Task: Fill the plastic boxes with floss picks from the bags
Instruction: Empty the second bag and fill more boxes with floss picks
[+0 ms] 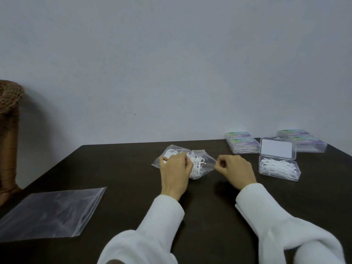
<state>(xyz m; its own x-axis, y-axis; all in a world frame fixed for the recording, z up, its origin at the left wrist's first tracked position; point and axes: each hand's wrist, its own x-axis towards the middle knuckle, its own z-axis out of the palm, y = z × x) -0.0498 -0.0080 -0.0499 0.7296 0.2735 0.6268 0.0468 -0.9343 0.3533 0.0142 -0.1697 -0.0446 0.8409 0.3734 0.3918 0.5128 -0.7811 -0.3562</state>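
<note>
A clear plastic bag with white floss picks lies on the dark table near the far edge. My left hand lies over the bag's left part, fingers curled into it. My right hand pinches the bag's right edge. To the right stands an open clear plastic box, lid upright, with white floss picks inside.
Closed boxes with coloured labels sit behind: a pair and another pair at the far right. An empty clear zip bag lies flat at the near left. A brown object stands at the left edge. A wall is close behind the table.
</note>
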